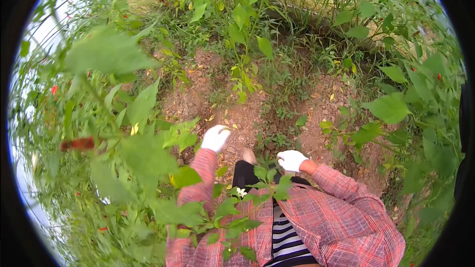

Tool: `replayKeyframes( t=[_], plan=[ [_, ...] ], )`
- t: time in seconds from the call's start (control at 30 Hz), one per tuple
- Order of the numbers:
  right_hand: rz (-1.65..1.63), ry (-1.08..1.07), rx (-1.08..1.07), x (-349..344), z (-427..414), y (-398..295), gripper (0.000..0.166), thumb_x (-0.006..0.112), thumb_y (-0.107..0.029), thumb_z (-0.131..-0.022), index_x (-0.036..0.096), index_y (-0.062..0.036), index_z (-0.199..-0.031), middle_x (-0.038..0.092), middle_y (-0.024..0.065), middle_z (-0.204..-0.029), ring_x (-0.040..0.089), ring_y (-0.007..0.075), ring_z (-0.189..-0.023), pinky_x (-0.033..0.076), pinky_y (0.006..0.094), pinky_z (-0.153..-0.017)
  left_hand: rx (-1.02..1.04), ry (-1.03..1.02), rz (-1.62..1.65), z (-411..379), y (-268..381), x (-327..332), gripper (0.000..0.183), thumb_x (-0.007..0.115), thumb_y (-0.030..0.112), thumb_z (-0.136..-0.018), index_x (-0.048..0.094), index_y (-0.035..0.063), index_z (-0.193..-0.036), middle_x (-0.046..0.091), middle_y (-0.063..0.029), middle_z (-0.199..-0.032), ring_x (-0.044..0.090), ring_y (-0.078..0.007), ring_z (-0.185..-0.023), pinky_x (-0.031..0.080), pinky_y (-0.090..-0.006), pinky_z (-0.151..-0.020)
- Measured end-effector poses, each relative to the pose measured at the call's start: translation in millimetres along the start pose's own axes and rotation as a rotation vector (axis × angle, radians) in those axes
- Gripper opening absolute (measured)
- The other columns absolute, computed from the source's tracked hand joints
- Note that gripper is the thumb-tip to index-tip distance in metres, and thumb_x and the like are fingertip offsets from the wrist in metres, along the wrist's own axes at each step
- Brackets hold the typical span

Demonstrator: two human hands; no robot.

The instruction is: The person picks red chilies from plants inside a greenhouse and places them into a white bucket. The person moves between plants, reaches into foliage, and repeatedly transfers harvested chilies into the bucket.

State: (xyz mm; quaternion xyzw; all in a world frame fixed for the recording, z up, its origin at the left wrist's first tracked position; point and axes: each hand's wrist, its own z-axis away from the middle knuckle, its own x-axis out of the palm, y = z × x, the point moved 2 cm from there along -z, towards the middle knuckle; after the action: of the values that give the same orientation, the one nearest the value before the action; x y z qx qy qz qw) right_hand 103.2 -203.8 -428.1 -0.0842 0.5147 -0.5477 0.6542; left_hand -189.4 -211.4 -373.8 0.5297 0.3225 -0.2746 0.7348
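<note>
My left hand (216, 138), in a white glove, is over the bare soil path, its fingers curled; whether it holds anything cannot be told. My right hand (292, 160), gloved in white too, is near my dark trousers with fingers bent, and its grip is unclear. Between my arms rises a leafy branch (241, 222) of a pepper plant with a white flower (241, 192). Large blurred pepper leaves (107, 52) hang close to the camera on the left. A dark red, blurred object (78, 143), possibly a pepper, is among them.
Pepper plants with small red fruits (54, 89) crowd the left side, and more foliage (389, 108) reaches in from the right. Another pepper plant (243, 33) leans over the path ahead. Weeds (276, 118) grow in the reddish soil. Curved greenhouse hoops show at the upper edges.
</note>
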Motion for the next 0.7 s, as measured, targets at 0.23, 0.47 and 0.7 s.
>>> replayKeyframes(
  t=[0.23,0.47,0.7],
  plan=[
    [-0.033,-0.183,-0.156,-15.0,-127.5,-21.8,0.031,0.04,-0.027,-0.076,0.055,-0.0024,-0.087,0.058,0.0195,-0.085,0.054,0.0371,-0.077,0.042,0.0422,-0.071,-0.315,0.124,0.3,-101.6,-215.6,-188.9,0.022,0.053,0.015,-0.08,0.056,0.0002,-0.095,0.058,-0.0085,-0.08,0.057,-0.0163,-0.065,0.046,-0.0266,-0.059],
    [-0.066,0.091,0.032,-108.2,-289.8,-56.7,0.03,0.038,-0.027,-0.079,0.054,-0.006,-0.091,0.057,0.0187,-0.087,0.054,0.0352,-0.083,0.042,0.0415,-0.074,-0.707,0.241,0.338,-154.1,-386.1,-274.8,0.015,0.057,0.015,-0.071,0.052,0.0033,-0.079,0.053,-0.0087,-0.06,0.053,-0.0193,-0.053,0.044,-0.0325,-0.047],
    [-0.171,0.112,-0.108,-163.5,-394.0,-109.6,0.031,0.039,-0.027,-0.078,0.05,-0.0043,-0.097,0.058,0.0172,-0.078,0.055,0.0362,-0.062,0.043,0.044,-0.059,-0.379,-0.238,0.322,-350.0,-252.4,-291.6,0.019,0.056,0.015,-0.077,0.055,0.0011,-0.09,0.057,-0.0062,-0.075,0.056,-0.0147,-0.065,0.046,-0.0271,-0.057]
  ],
)
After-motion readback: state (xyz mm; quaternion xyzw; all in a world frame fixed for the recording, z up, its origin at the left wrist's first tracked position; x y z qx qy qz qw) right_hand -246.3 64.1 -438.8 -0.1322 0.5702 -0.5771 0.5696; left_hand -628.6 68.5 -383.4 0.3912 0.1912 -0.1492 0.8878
